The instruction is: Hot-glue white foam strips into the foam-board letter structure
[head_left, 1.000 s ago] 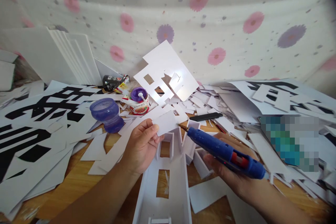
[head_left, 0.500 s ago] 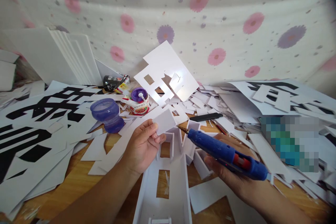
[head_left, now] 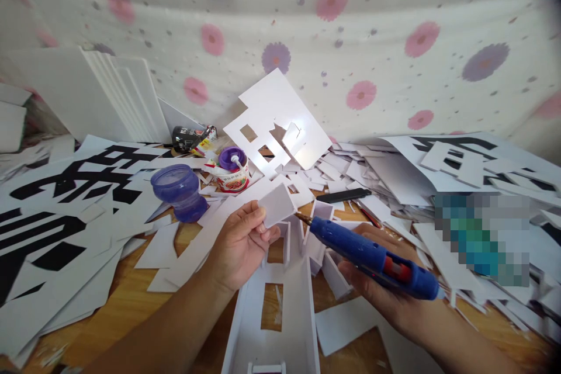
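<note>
Between thumb and fingers, my left hand [head_left: 243,245] pinches a small white foam board piece [head_left: 277,205], held up tilted. My right hand [head_left: 385,280] grips a blue glue gun [head_left: 372,257], with its metal nozzle [head_left: 303,218] pointing left at the piece's right edge. Whether the nozzle touches that edge I cannot tell. Below both hands lies a long white open-topped foam board box [head_left: 291,339] with rectangular cut-outs in its floor. Small white box-like walls [head_left: 318,236] stand at its far right side, partly behind the glue gun.
A purple plastic jar [head_left: 179,193] and a paper food tub [head_left: 232,180] stand behind my left hand. A black cutter [head_left: 344,195] lies beyond the glue gun. White board scraps with black lettering [head_left: 65,239] cover the left. A cut-out board [head_left: 280,111] leans on the flowered cloth.
The glue gun has shifted slightly left along with my right hand, its nozzle closer to the piece's corner. My left hand and the piece have moved very slightly.
</note>
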`<state>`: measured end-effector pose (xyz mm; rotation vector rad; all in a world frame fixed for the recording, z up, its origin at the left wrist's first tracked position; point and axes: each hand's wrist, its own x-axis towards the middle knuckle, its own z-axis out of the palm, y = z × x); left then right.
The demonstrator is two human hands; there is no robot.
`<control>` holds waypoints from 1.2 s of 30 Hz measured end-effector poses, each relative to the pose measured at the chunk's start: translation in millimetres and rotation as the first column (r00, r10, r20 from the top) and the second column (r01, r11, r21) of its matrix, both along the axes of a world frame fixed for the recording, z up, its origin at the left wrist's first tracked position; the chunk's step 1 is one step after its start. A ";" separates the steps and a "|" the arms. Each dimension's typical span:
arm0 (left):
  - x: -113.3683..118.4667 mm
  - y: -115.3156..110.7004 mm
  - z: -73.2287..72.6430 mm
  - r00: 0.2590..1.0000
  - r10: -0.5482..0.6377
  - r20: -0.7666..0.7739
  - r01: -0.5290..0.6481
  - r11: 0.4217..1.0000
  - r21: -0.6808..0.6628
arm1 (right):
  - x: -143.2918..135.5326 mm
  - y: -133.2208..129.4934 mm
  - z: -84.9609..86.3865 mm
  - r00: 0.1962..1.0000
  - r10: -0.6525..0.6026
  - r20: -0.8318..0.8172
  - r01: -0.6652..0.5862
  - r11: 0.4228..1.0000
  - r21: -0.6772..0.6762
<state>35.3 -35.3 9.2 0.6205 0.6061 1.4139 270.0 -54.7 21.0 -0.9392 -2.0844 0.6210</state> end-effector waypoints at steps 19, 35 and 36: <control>-53.6 6.6 17.8 0.367 0.206 -0.907 0.269 0.910 0.315 | 9.6 13.0 -13.1 0.791 -0.509 -0.338 0.310 0.811 -0.497; -28.3 -1.6 16.1 -0.038 0.427 -0.903 0.667 0.684 0.295 | 11.4 16.4 -20.8 0.808 -0.455 -0.374 0.271 0.851 -0.450; -27.6 -1.2 15.4 -0.050 0.430 -0.901 0.663 0.689 0.292 | 10.9 16.3 -20.4 0.812 -0.448 -0.374 0.266 0.855 -0.446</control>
